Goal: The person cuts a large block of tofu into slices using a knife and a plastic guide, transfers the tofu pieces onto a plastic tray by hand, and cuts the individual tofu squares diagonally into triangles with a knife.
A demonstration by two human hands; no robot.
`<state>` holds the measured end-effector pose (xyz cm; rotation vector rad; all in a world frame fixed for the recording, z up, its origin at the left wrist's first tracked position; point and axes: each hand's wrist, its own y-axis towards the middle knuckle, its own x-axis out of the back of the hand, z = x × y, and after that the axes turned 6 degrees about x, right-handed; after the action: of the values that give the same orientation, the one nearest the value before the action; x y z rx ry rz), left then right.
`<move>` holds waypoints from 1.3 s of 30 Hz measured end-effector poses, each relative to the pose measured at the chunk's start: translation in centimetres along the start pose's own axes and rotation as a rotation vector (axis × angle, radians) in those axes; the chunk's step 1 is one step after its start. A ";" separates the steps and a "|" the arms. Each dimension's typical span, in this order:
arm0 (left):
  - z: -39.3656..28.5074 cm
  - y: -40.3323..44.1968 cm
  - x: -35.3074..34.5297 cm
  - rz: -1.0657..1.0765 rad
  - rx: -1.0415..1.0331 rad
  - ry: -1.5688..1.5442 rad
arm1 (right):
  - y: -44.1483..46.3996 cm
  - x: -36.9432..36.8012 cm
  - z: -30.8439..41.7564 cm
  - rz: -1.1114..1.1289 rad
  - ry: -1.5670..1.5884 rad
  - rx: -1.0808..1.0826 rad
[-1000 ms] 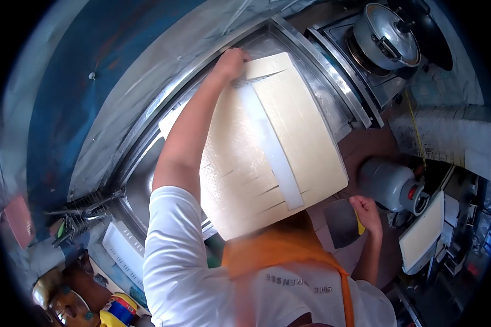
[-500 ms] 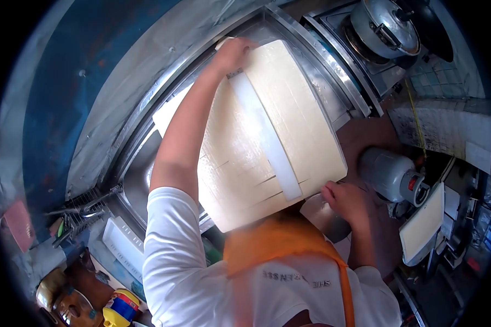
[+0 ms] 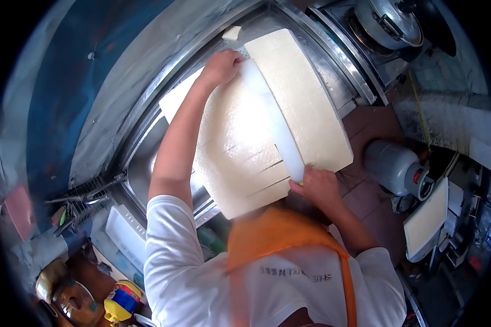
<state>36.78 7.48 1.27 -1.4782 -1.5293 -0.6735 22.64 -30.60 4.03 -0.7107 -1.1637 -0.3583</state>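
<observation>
A large cream slab (image 3: 223, 141) with several short slits lies over the steel sink counter. Along it runs a long white strip (image 3: 270, 111). The fingers of my left hand (image 3: 222, 66) are closed at the strip's far end. My right hand (image 3: 317, 185) is closed at the near end, around something with a bit of yellow showing; the rest of that tool is hidden. Beyond the slab, a small cream piece (image 3: 232, 33) rests on the metal.
A lidded pot (image 3: 384, 24) stands on the stove at the upper right. Below it are a grey gas cylinder (image 3: 390, 166) and a pale board (image 3: 426, 220). A sink basin (image 3: 143, 158), a dish rack (image 3: 82, 204) and a yellow container (image 3: 121, 301) are on the left.
My left hand has come down from the slab's far edge to the strip's end, and the small cream piece is now uncovered. My right hand has moved up and left to the strip's near end.
</observation>
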 end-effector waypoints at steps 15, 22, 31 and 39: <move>-1.2 3.3 -1.7 -0.078 -0.050 -0.130 | 0.5 2.1 -2.3 -0.107 -0.103 -0.057; -1.7 2.6 -1.7 -0.072 0.006 -0.136 | 0.8 2.0 -2.6 0.009 -0.070 -0.087; -1.9 2.2 -2.0 -0.103 0.037 -0.161 | 0.9 1.6 -2.9 0.002 -0.058 -0.070; -2.6 0.0 -3.4 -0.257 -0.185 0.033 | -2.7 6.8 -8.1 0.125 0.404 -0.200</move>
<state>37.02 3.57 -0.48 -1.4078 -1.6850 -1.0086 29.30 -37.40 9.46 -0.8359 -0.7035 -0.4918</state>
